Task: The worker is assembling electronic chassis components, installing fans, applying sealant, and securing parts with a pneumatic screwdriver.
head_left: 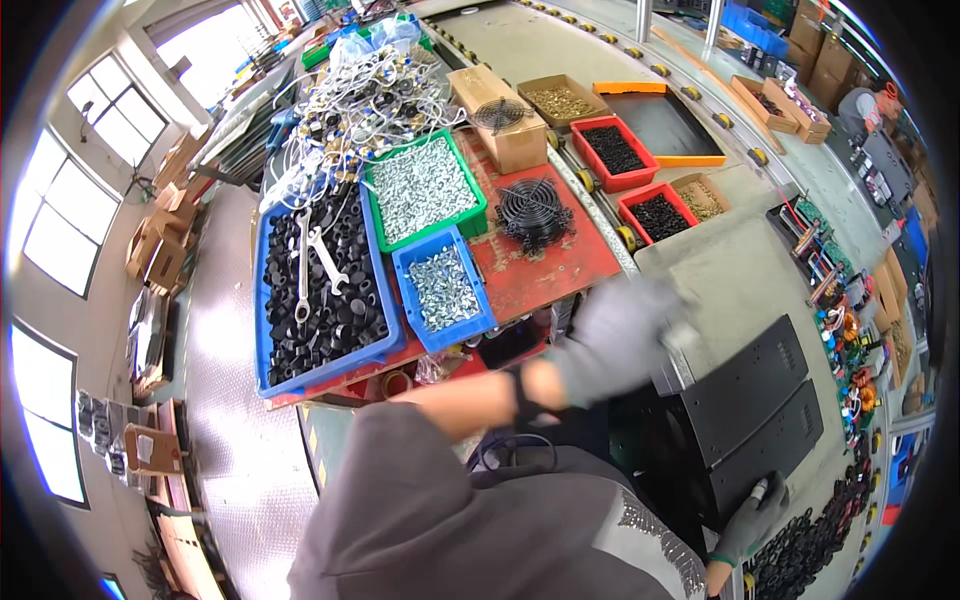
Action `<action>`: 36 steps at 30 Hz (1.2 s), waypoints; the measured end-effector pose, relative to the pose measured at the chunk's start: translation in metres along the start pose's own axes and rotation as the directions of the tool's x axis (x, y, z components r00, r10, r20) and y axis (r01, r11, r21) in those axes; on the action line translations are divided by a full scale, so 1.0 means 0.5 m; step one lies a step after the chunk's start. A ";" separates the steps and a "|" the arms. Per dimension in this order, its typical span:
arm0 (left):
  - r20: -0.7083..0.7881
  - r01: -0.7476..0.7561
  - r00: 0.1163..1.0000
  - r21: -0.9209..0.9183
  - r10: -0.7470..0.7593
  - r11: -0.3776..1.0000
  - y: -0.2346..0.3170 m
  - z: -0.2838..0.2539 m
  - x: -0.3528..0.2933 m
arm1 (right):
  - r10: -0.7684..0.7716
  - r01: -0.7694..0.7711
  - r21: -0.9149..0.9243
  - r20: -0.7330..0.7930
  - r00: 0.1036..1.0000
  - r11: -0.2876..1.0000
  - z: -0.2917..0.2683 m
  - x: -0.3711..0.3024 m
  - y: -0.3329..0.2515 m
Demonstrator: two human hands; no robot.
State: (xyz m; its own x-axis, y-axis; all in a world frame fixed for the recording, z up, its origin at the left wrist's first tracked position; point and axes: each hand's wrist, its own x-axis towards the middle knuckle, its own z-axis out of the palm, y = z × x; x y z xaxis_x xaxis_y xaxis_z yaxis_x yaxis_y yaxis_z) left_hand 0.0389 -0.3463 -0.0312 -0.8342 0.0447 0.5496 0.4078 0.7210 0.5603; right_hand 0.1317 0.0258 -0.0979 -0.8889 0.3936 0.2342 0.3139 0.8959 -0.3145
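My left hand (628, 335), in a grey glove with a dark band at the wrist, is smeared by motion over the bench edge; its fingers cannot be read. It is nearest the far left corner of a black metal panel (745, 400) with slots along one side. At the panel's near right edge, my right hand (755, 522), also in a grey glove, is closed around a small dark and silvery piece too small to name. Black parts below the panel are partly hidden in shadow.
Left, a red table (575, 268) bears a blue tray of black caps (385, 345) with two wrenches, a green bin of screws (483, 225), a blue bin (490, 322) and fan guards (535, 212). Red bins (648, 180) stand beyond. Circuit boards (825, 250) and black rings (810, 555) lie right.
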 end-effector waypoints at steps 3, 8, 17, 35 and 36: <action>-0.075 0.277 0.961 0.288 -0.267 0.917 -0.096 -0.283 -0.021 | -0.007 0.009 -0.029 0.052 0.999 1.000 -0.008 0.002 0.000; -0.109 0.630 0.540 0.709 -0.834 0.315 -0.146 -0.648 -0.156 | -0.133 0.132 0.019 0.087 0.987 0.991 -0.013 0.002 0.012; -0.261 0.733 0.614 0.539 -0.745 0.416 -0.238 -0.523 -0.324 | -0.139 0.138 0.047 0.019 0.990 0.989 -0.010 0.009 0.014; 0.036 0.190 0.966 0.577 -0.257 0.794 -0.246 -0.222 -0.181 | 0.125 -0.527 0.062 0.942 0.311 0.848 -0.239 -0.379 0.218; 0.042 0.187 0.965 0.577 -0.258 0.795 -0.243 -0.221 -0.177 | 0.235 -0.559 -0.114 0.961 0.149 0.822 -0.233 -0.406 0.238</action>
State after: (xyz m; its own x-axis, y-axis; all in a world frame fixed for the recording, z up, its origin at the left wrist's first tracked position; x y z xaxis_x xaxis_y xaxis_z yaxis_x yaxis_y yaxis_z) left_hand 0.1043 -0.5145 -0.0796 -0.9261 -0.1134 0.3598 -0.0462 0.9807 0.1901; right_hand 0.3884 0.0766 -0.0760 -0.3797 0.0710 -0.9224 0.7924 0.5396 -0.2846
